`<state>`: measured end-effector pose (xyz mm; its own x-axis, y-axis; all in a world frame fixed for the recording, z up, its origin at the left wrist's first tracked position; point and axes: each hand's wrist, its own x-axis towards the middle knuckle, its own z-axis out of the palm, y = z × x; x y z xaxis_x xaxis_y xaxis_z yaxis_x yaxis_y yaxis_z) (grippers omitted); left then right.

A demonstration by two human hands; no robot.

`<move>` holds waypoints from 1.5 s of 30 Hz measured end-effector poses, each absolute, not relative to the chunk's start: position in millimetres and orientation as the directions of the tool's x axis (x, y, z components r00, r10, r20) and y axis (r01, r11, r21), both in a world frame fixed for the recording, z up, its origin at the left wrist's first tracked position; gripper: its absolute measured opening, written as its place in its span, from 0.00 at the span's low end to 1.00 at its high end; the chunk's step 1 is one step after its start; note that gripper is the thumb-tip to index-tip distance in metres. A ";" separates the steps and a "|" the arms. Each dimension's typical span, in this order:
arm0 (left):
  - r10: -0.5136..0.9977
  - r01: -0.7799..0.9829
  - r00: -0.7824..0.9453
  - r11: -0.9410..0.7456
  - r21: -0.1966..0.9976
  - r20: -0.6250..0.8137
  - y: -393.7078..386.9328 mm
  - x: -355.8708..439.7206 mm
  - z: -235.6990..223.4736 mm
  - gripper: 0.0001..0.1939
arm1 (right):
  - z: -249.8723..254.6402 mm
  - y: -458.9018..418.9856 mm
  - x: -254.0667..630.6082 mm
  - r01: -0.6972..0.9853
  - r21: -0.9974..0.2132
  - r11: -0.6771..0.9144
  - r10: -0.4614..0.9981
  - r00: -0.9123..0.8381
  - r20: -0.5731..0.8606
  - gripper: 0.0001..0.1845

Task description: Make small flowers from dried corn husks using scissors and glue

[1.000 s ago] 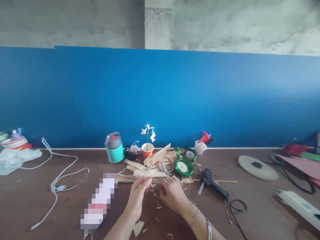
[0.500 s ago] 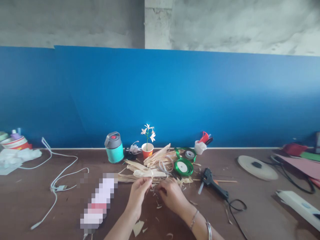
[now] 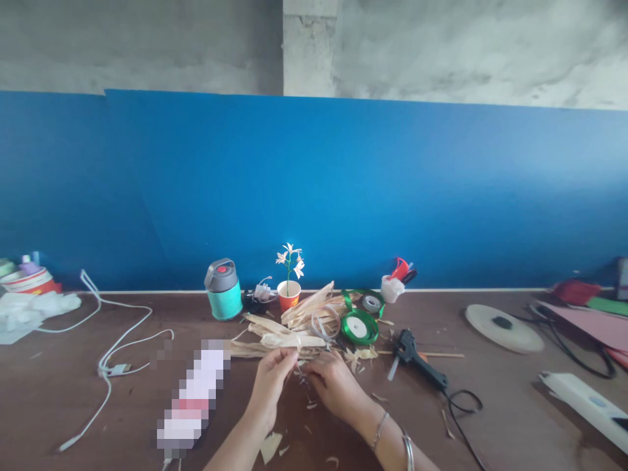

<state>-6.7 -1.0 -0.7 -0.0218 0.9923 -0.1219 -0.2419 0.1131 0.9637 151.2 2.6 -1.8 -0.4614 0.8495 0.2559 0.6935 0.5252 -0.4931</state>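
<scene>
A brown table (image 3: pixel 490 409) is carrying a teal jar (image 3: pixel 224 301) at eleven o'clock; a paper cup (image 3: pixel 289 302) and pale strips (image 3: pixel 307 313) are resting at twelve, a green ribbon spool (image 3: pixel 360 328) at one, a glue gun (image 3: pixel 422 362) near three, and white cables (image 3: pixel 102 362) are sprawling at nine.

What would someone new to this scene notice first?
Probably the wide blue panel behind the table. White flowers in a red cup stand out before it, near the middle. Closer, the left hand and right hand nearly meet before pale dry strips, a black glue gun to their right.
</scene>
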 end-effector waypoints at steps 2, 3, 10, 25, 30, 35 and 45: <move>0.991 -0.255 -0.020 0.124 0.959 -0.134 -1.1 -6.6 0.2 0.19 | -0.9 2.4 150.7 0.705 -0.484 0.519 0.854 -0.454 0.255 0.12; 0.990 -0.259 -0.020 0.128 0.957 -0.138 -1.1 -6.6 0.3 0.19 | -0.1 2.1 150.5 0.707 -0.482 0.518 0.855 -0.449 0.260 0.13; 0.993 -0.218 -0.046 0.096 0.971 -0.109 -0.5 -7.4 -1.5 0.17 | 2.1 0.5 149.2 0.710 -0.463 0.530 0.847 -0.465 0.256 0.12; 0.992 -0.148 -0.068 0.100 0.984 -0.111 -4.3 -6.8 6.2 0.15 | -2.2 1.0 149.4 0.661 -0.533 0.528 0.847 -0.456 0.273 0.10; 0.990 -0.178 -0.044 0.127 0.976 -0.137 -5.1 -4.8 7.9 0.13 | -4.5 0.0 149.2 0.627 -0.557 0.544 0.836 -0.459 0.300 0.09; 0.987 -0.187 -0.037 0.149 0.971 -0.158 -2.8 -4.8 3.7 0.12 | -4.0 -0.4 149.7 0.608 -0.542 0.581 0.813 -0.464 0.351 0.09; 0.978 -0.184 -0.001 0.206 0.961 -0.210 -1.3 -5.2 -3.9 0.12 | 3.7 -3.0 147.9 0.626 -0.521 0.580 0.814 -0.425 0.395 0.09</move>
<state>-5.2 -1.3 -3.9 -0.0015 0.9777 -0.2098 -0.1839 0.2060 0.9611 147.9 -3.0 3.7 -0.4252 0.8144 0.3948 0.6262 0.5797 -0.5214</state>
